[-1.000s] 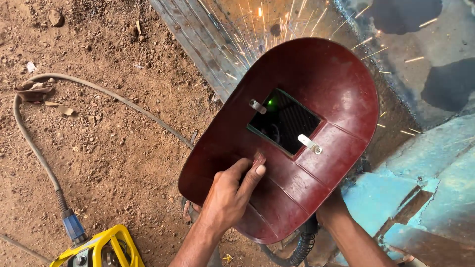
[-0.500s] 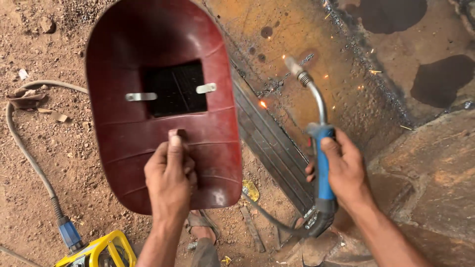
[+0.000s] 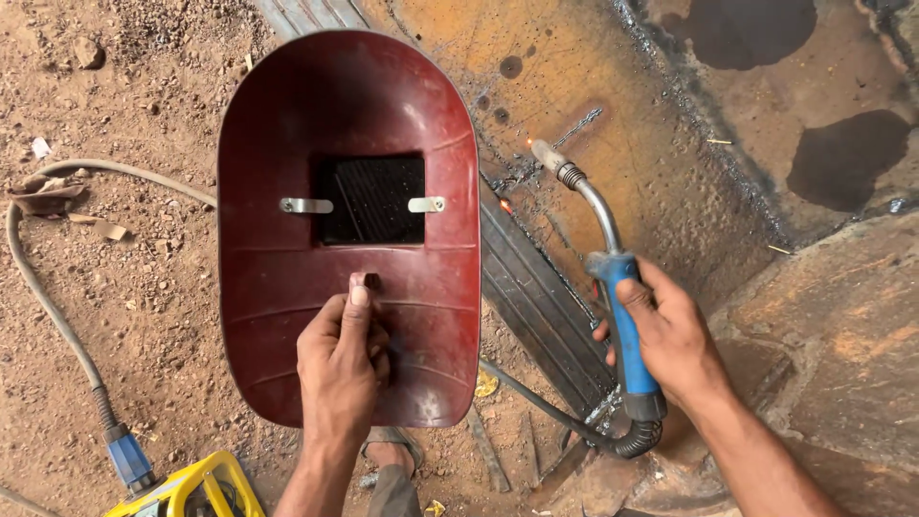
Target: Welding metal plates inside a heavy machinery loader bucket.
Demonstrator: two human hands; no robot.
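Note:
My left hand (image 3: 340, 369) grips the handle of a dark red hand-held welding shield (image 3: 287, 144), held over the dirt at centre left with its inner side and dark window facing me. My right hand (image 3: 670, 335) is closed around the blue handle of a welding torch (image 3: 627, 321). The torch's curved metal neck and nozzle (image 3: 548, 155) point up-left, close above a rusty steel plate (image 3: 613, 77). A small glowing spot lies on the metal beside the nozzle. A black hose runs from the torch's base down and to the left.
A grey cable (image 3: 48, 287) with a blue connector (image 3: 124, 458) curves over the dirt at left, ending by a yellow frame (image 3: 206, 483). A ribbed steel strip (image 3: 536, 297) runs diagonally beside the plate. My sandalled foot (image 3: 388, 455) shows at the bottom.
The shield has come away from over the plate to the left, uncovering the weld spot. Sparks have stopped. The torch has shifted slightly left along the plate.

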